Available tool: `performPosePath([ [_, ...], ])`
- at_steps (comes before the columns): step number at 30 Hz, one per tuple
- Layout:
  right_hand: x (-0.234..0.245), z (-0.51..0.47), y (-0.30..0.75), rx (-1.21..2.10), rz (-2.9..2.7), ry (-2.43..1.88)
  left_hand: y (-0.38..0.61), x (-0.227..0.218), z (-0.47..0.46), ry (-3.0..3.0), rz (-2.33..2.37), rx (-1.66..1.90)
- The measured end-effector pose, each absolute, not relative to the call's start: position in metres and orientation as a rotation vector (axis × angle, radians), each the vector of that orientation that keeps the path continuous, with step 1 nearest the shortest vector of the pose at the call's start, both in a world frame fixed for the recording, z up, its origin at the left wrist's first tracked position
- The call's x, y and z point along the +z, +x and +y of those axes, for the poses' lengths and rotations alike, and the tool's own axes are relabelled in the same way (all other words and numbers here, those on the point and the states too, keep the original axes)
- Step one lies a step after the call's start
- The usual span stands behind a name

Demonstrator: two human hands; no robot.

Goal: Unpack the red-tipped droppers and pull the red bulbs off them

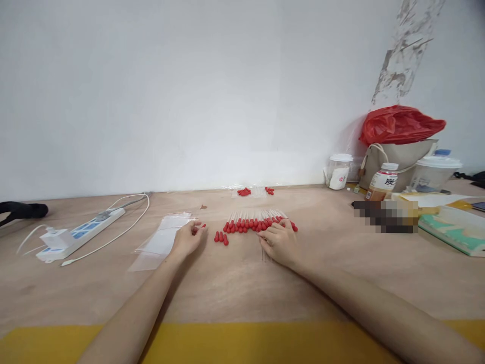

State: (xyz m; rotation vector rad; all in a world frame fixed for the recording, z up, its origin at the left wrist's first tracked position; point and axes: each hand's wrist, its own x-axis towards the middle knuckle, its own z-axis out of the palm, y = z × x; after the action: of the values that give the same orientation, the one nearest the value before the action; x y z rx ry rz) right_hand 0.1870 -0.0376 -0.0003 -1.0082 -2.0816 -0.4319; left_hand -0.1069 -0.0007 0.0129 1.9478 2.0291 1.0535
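Note:
Between the fingertips of my left hand is a small red rubber bulb, much of it covered by the fingers. Three loose red bulbs lie just to the right of that hand. Farther right is a row of droppers, their red bulbs facing me and thin pale stems pointing to the wall. My right hand rests by the row's right end, fingers curled together at the tips. A few thin clear stems show beneath it; what its fingertips hold is too small to tell.
Clear plastic bags lie left of my left hand. A power strip with white cables is farther left. Bags with red pieces lie against the wall. A bottle, lidded cups and a grey bin stand right.

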Motion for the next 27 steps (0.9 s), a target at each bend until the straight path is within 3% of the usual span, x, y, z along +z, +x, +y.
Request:
performPosePath([
  [4, -0.005, -0.039, 0.181, -0.496, -2.17, -1.011, -0.096, 0.01, -0.005, 1.985, 1.964, 0.968],
  [9, 0.003, -0.05, 0.179, -0.279, -2.187, -1.096, -0.09, 0.011, -0.009, 2.035, 1.824, 0.884],
  [27, 0.011, -0.052, 0.185, -0.228, -2.179, -1.143, -0.091, -0.004, 0.005, 1.935, 1.727, 1.17],
])
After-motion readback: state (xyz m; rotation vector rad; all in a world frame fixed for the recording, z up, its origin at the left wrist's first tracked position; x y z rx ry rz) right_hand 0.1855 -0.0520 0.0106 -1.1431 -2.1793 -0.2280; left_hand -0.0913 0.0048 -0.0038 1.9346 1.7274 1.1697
